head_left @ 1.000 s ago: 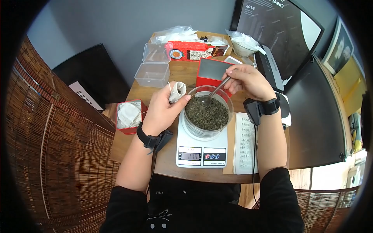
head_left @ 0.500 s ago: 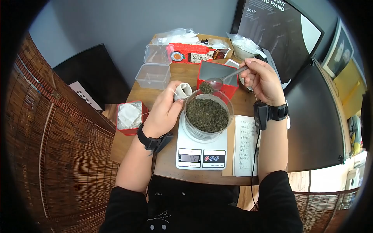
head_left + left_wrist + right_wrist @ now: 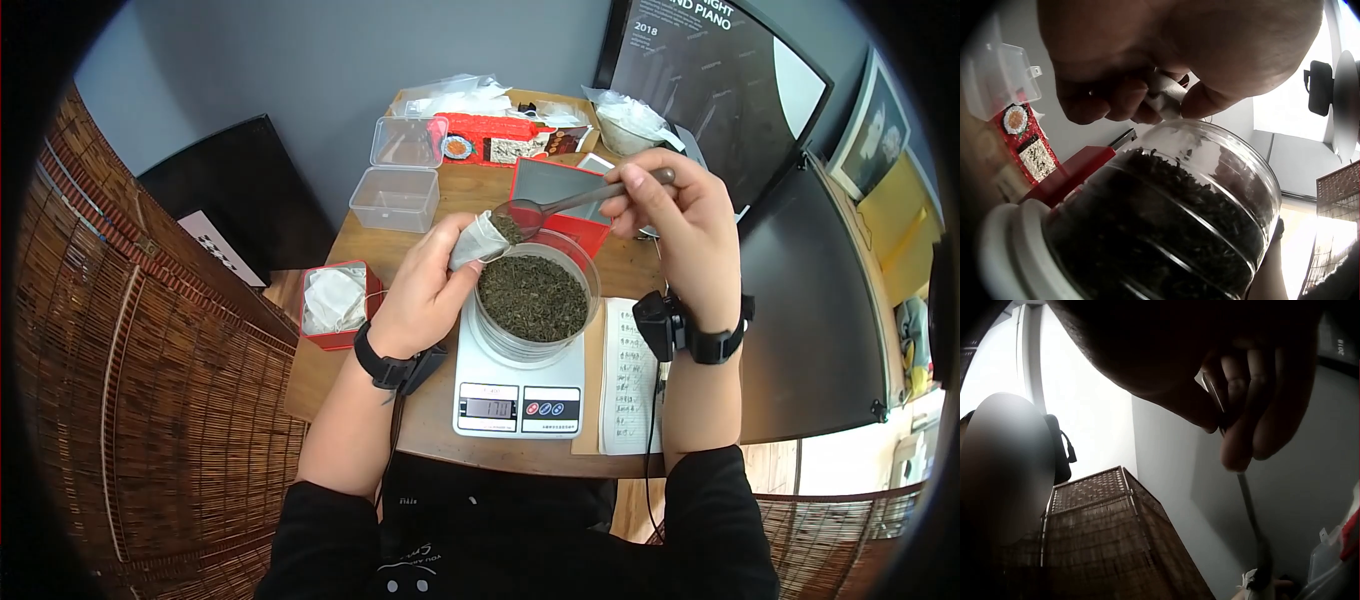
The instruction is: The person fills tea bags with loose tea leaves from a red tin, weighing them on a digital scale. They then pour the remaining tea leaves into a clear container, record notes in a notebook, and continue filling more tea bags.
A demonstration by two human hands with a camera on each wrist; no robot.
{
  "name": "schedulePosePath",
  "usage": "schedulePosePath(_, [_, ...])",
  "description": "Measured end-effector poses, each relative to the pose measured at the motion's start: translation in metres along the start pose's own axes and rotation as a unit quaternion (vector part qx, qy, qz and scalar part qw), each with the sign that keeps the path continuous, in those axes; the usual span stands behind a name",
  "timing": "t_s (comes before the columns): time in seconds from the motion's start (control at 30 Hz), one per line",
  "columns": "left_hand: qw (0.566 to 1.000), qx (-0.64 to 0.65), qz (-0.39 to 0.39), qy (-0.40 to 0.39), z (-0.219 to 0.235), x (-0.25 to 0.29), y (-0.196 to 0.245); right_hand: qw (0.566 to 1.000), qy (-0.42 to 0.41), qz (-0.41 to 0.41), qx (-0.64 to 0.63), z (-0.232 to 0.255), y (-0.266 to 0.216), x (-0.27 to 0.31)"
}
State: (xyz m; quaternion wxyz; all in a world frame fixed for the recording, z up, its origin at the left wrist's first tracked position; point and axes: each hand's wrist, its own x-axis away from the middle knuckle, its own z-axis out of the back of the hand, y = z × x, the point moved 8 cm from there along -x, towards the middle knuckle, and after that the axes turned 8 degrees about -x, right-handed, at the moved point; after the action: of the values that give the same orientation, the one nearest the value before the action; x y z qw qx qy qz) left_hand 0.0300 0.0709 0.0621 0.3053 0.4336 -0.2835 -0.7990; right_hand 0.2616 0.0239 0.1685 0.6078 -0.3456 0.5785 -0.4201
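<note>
In the head view my left hand point(image 3: 425, 290) holds a small white pouch point(image 3: 478, 240), its mouth tilted toward the spoon. My right hand point(image 3: 685, 225) pinches the handle of a metal spoon point(image 3: 575, 200), whose bowl meets the pouch opening with dark green dried leaves at it. Just below stands a clear round jar point(image 3: 530, 345) of the same leaves on a white scale point(image 3: 467, 365). The left wrist view shows the jar point(image 3: 1179, 231) close up under my left hand point(image 3: 1172, 56). Against the light, my right hand point(image 3: 1241, 387) grips the spoon point(image 3: 1246, 500) in the right wrist view.
A red box of white pouches point(image 3: 335, 298) stands at the left. Behind are a clear plastic box point(image 3: 395, 200), an open red tin point(image 3: 560, 185) and a red package point(image 3: 490, 137). A handwritten notebook point(image 3: 627, 390) lies right of the scale.
The spoon came up out of the jar with leaves and moved left to the pouch. The pouch has tipped toward it, and my right hand has turned.
</note>
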Motion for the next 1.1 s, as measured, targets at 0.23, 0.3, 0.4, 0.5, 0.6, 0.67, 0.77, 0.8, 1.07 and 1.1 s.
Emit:
schedulePosePath(0.23, [1.000,-0.001,-0.006,-0.020,-0.002,0.000,0.001,0.980,-0.039,0.116,0.156,-0.025,-0.038,0.024])
schedulePosePath(0.3, [1.000,0.007,-0.005,-0.029,-0.002,-0.001,0.003,0.967,-0.049,0.153,0.197,-0.027,-0.047,0.029])
schedulePosePath(0.4, [0.999,0.016,-0.015,-0.036,-0.003,-0.002,0.005,0.962,-0.058,0.169,0.206,-0.029,-0.063,0.036])
schedulePosePath(0.5, [0.999,0.010,-0.046,-0.003,-0.001,-0.002,0.004,0.961,-0.038,0.200,0.188,-0.025,-0.069,0.039])
schedulePosePath(0.6, [0.999,0.044,-0.025,0.002,-0.001,-0.001,0.003,0.966,-0.048,0.189,0.170,-0.024,-0.062,0.037])
schedulePosePath(0.67, [0.998,0.058,-0.028,0.015,-0.001,-0.002,0.002,0.955,-0.072,0.197,0.209,-0.030,-0.064,0.036])
schedulePosePath(0.77, [0.997,0.078,-0.002,-0.002,-0.001,0.000,-0.006,0.944,-0.092,0.220,0.227,-0.031,-0.066,0.038])
schedulePosePath(0.8, [0.997,0.078,-0.001,-0.002,-0.002,0.000,-0.005,0.945,-0.087,0.235,0.208,-0.029,-0.068,0.039])
schedulePosePath(1.07, [0.975,0.206,0.064,0.056,0.003,-0.001,-0.021,0.963,0.015,0.186,0.197,-0.002,-0.064,0.034])
schedulePosePath(1.1, [0.975,0.206,0.064,0.055,0.003,-0.002,-0.021,0.962,-0.014,0.146,0.230,-0.007,-0.054,0.029])
